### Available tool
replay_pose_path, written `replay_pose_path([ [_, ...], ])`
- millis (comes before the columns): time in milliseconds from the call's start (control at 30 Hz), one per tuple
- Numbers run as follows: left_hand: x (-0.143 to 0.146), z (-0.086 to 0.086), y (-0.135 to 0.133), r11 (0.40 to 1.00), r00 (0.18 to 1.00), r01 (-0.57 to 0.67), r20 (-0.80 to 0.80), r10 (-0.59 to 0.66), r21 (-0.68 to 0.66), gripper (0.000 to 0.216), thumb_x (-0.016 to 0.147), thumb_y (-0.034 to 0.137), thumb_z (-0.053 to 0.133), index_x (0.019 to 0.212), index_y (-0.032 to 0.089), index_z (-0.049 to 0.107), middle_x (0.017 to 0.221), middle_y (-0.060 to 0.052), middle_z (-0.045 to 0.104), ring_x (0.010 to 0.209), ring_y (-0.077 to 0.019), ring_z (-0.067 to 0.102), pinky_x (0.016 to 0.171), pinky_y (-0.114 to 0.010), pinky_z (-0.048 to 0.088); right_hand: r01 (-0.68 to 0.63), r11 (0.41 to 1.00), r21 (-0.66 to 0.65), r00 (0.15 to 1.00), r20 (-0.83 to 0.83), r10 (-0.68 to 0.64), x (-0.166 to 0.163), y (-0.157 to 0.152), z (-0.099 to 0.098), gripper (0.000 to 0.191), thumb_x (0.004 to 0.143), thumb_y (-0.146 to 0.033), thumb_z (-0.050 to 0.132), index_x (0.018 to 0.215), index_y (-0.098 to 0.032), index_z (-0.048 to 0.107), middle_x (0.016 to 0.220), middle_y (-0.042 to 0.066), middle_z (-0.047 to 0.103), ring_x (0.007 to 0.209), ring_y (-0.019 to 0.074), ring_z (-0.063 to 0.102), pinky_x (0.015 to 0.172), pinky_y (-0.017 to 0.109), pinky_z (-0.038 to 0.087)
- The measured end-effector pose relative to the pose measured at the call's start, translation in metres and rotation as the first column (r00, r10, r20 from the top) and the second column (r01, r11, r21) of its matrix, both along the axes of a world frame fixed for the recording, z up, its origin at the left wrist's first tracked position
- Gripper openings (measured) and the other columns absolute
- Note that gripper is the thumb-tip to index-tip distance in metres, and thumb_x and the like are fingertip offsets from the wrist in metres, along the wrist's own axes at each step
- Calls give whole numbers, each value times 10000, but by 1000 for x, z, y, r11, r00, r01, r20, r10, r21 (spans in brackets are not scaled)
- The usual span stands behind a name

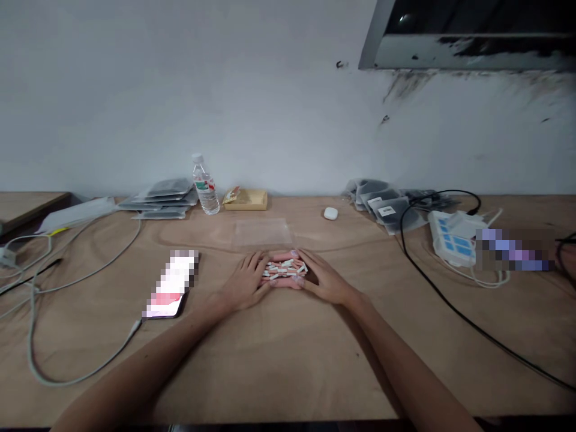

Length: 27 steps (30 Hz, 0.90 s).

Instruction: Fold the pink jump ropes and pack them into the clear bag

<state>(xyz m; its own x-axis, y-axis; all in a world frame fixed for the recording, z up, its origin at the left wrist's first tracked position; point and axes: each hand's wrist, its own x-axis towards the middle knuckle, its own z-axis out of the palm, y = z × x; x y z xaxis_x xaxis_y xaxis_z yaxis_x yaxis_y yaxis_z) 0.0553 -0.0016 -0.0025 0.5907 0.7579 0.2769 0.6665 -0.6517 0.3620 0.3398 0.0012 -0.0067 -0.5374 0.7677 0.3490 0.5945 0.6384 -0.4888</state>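
Between my hands, at the middle of the table, is a small pink thing [282, 282] with rounded pink edges and several short white pieces across its middle; I cannot make out its exact kind. My left hand [245, 282] is closed around its left end, thumb on the near side and fingers on the far side. At the opposite end, my right hand [327, 282] grips it the same way. Both hands rest low by the tabletop and cover the ends. A flat clear plastic bag [261, 232] lies just beyond them.
A phone [173, 285] on a charging cable lies to the left. Along the wall stand a water bottle [206, 191], a yellow open box [245, 200], a white earbud case [330, 213] and grey packets [380, 201]. A power strip [452, 240] and black cable [443, 297] occupy the right.
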Motion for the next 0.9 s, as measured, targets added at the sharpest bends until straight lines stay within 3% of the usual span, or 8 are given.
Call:
replay_pose_path([
  [267,-1,-3,1,1000,1000,19,1,-19,7,622,986,486,475,1513,172,369,1559,-178,391,1454,-340,332,1189,-544,291,-37,999,-30,999,1,37,-1,-3,-2,767,959,-519,592,1600,-258,261,1622,137,356,1483,345,348,1187,599,309],
  [467,-1,3,0,997,997,68,19,-68,21,573,1001,479,448,1485,176,404,1507,-158,459,1411,-317,383,1185,-515,308,-15,998,-65,1000,24,16,7,-1,6,682,996,-503,531,1594,-289,282,1593,111,414,1454,350,388,1187,607,297],
  [700,-2,0,-2,998,998,61,25,-62,25,630,988,503,464,1505,153,381,1530,-172,434,1422,-342,357,1192,-542,285,-24,997,-75,999,27,26,8,0,9,821,906,-580,643,1593,-311,283,1590,101,420,1439,375,399,1175,601,307],
  [900,-3,-3,0,995,996,85,3,-85,57,612,991,458,457,1517,162,355,1533,-161,429,1426,-329,349,1189,-547,298,-46,998,-39,994,101,50,6,0,14,867,904,-617,627,1607,-295,234,1595,111,407,1441,366,388,1171,570,321],
])
